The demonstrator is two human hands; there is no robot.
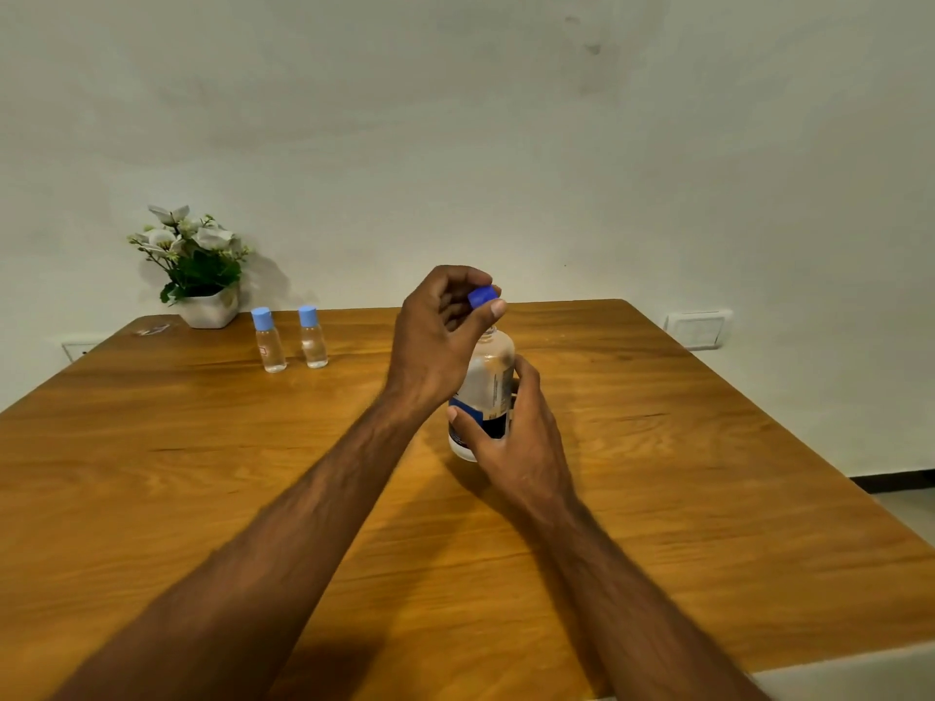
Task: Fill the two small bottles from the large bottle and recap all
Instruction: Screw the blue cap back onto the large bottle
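The large clear bottle [488, 376] with a dark blue label stands upright near the middle of the wooden table [708, 447]. My right hand [511, 427] is wrapped around its lower body. Just above the bottle's bare neck, my left hand [437, 336] pinches the blue cap [481, 297] between thumb and fingers. Two small clear bottles stand side by side at the back left, both with light blue caps on: the left small bottle [270, 346] and the right small bottle [312, 344].
A white pot of white flowers [195, 268] sits at the table's back left corner, with a small scrap [152, 328] beside it. A wall runs behind the table, and wall sockets [698, 328] sit at the right.
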